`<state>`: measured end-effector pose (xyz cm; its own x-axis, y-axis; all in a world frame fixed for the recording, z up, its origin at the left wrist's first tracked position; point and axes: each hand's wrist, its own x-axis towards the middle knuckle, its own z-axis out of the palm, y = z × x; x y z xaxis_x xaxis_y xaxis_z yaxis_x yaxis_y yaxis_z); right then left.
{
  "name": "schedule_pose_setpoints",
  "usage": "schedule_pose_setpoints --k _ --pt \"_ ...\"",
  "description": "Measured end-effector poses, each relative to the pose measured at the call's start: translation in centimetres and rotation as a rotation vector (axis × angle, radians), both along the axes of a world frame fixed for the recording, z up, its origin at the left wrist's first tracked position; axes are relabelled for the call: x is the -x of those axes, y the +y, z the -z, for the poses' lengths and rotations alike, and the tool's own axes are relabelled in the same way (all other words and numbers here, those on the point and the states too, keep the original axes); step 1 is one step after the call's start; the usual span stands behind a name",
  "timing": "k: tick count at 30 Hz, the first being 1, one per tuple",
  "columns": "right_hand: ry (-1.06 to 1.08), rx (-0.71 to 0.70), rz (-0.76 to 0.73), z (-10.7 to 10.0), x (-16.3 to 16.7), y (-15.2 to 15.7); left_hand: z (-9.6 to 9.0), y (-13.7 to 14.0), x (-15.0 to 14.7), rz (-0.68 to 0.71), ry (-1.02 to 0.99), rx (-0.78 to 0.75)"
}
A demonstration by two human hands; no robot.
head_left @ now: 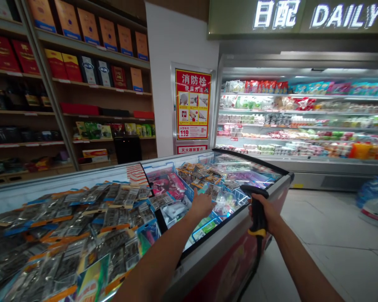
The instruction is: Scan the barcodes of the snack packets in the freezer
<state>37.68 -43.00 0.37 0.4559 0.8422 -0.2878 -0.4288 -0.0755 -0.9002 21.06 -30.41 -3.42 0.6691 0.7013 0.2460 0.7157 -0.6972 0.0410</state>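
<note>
My right hand (271, 214) is wrapped round the handle of a black barcode scanner (257, 212) with a yellow band near its base. A dark cord runs down from the scanner, beside the freezer's front wall. Over the chest freezer (236, 237), my left hand (203, 205) reaches forward with thumb and fingers apart. Below and beyond it lie bagged goods in blue wire baskets, among them a pink package (168, 186) and brown packets (198, 173). Whether its fingertips touch a packet or the glass, I cannot tell.
Flat clear packets (113, 209) with orange and blue edges cover the freezer's left part. Boxed goods fill the wooden shelves (103, 90) at left. A lit refrigerated display (302, 157) stands behind. Wrapped water bottles (373, 193) sit on the tiled floor (321, 235) at right.
</note>
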Motion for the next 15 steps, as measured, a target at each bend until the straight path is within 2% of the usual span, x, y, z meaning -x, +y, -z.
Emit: schedule_pose_setpoints --k 4,6,8,12,15 --pt "0.005 -0.028 -0.028 -0.5 1.6 -0.9 -0.6 -0.1 2.3 -0.192 -0.063 -0.036" --pt "-0.014 -0.025 -0.05 -0.5 2.4 -1.2 -0.5 0.2 2.7 -0.312 -0.166 0.016" --pt "-0.038 -0.024 -0.067 -0.6 3.3 -1.3 -0.3 0.4 2.7 -0.372 -0.252 0.111" --pt "-0.055 -0.03 -0.095 -1.0 5.4 -0.6 0.4 0.8 2.5 -0.248 -0.338 0.295" --pt "-0.055 -0.035 -0.128 -1.3 7.1 0.4 0.7 1.1 3.2 -0.23 -0.524 0.39"
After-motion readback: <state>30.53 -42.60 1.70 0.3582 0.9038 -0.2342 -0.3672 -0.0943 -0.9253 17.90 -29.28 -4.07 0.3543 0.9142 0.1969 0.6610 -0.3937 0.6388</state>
